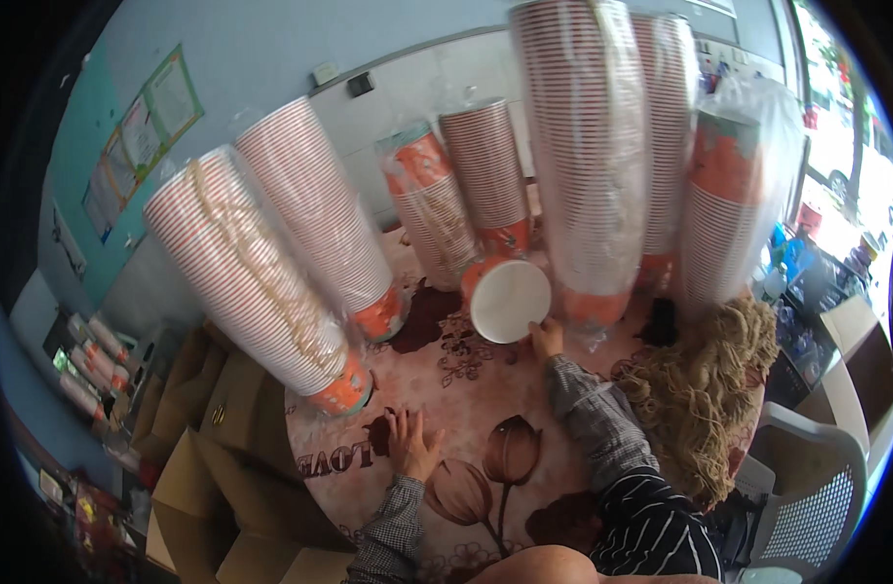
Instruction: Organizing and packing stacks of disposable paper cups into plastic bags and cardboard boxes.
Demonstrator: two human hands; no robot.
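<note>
My right hand (546, 340) pinches the rim of a single orange paper cup (510, 302), tipped so its white inside faces me. The cup is beside the middle stacks, and my fingers behind its rim are partly hidden. My left hand (413, 446) rests flat on the flowered tablecloth (398, 380), fingers spread, holding nothing. Nearest to it is a tall, leaning stack of paper cups (257, 282) in clear plastic. A second leaning stack (320, 209) is just behind. Further back stands a short wrapped stack (427, 200) alongside another cup stack (487, 170).
A very tall wrapped stack (588, 156) and a bagged stack (724, 204) stand at the right. Tangled tan twine (705, 389) covers the table's right side. Open cardboard boxes (198, 496) are at lower left; a grey plastic chair (807, 487) is at lower right.
</note>
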